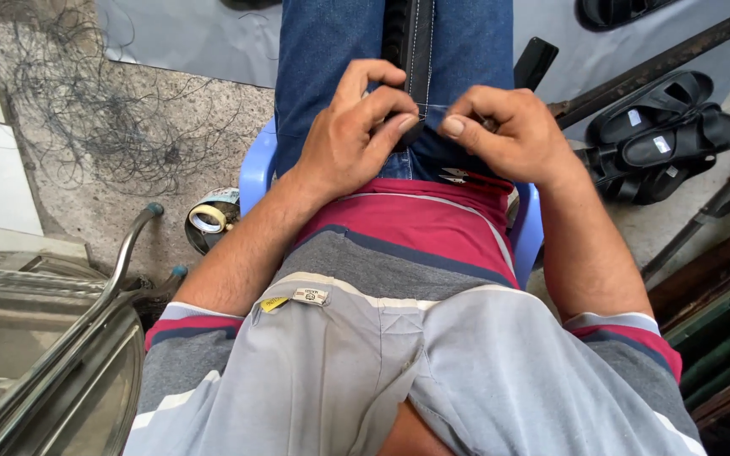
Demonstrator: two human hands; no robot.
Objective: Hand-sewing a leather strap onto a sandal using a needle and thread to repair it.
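I sit on a blue plastic chair (253,169) in blue jeans, looking down at my lap. A black strap with white stitching (420,51) lies along my thighs. My left hand (356,127) pinches its near end with fingers curled. Close beside it, my right hand (509,135) is closed too; between the two hands a thin pale thread (434,106) runs taut. Small snips with red handles (475,179) rest on my lap just below my right hand.
Black sandals (665,135) lie on the floor at the right, beside a dark metal bar (661,63). A roll of tape (209,218) sits in a tin at the left. Tangled thread (103,110) covers the concrete floor. A metal frame (86,312) stands at lower left.
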